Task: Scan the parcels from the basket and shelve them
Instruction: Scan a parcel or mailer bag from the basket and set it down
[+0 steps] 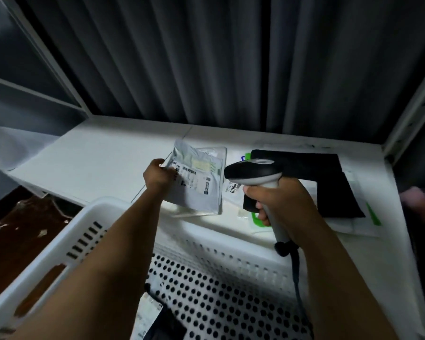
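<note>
Parcel [197, 184], one grey mailer with barcoded white label, is being pinched by left hand [157, 176]; one scanner [252, 172] is being gripped by right hand [277, 200].

Left grip [157, 176]: your bare hand.
Right grip [279, 197]: your bare hand as well.
Left forearm [103, 253]: bare to the frame edge.
Right forearm [341, 261]: likewise bare.

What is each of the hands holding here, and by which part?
The left hand pinches the grey parcel by its left edge; the right hand grips the barcode scanner by its handle.
</note>
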A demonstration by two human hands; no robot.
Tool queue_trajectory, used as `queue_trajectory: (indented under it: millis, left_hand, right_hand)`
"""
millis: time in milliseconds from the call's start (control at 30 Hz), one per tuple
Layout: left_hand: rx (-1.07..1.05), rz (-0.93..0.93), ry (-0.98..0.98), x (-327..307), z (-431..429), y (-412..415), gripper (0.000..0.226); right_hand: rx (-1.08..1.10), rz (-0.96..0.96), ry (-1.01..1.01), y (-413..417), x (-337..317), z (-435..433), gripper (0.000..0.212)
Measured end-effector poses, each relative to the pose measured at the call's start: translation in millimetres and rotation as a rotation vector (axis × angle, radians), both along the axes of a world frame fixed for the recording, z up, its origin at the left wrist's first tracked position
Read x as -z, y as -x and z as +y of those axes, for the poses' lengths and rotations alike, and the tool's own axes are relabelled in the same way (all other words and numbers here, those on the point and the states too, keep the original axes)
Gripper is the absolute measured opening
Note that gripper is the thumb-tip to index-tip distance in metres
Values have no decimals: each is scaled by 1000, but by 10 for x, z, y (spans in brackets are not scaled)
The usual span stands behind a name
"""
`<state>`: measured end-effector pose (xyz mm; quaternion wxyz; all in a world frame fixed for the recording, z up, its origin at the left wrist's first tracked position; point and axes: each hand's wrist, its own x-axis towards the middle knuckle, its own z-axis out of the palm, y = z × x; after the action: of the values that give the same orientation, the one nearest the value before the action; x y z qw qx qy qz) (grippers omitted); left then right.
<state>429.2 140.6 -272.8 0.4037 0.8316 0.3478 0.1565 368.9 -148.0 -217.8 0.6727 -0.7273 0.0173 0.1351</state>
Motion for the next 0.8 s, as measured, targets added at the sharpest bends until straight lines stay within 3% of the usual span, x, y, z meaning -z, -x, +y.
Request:
queue_trajectory:
  millis: [233,467,633,800]
  left_hand:
    - [38,-64,22,-282,33,474,39]
    - [195,-62,-138,-216,-220,2034,26]
    - [107,316,-3,562,-107,3041,30]
    - [199,695,-26,1217,249,3510,54]
  right_hand:
    - [-127,-29,103,194,-263,152,21]
    - [-354,-4,82,736,-386,296,18]
    - [-537,-33,288,1177,-44,537,9]
    - [-648,-66,479,1556,545,806,23]
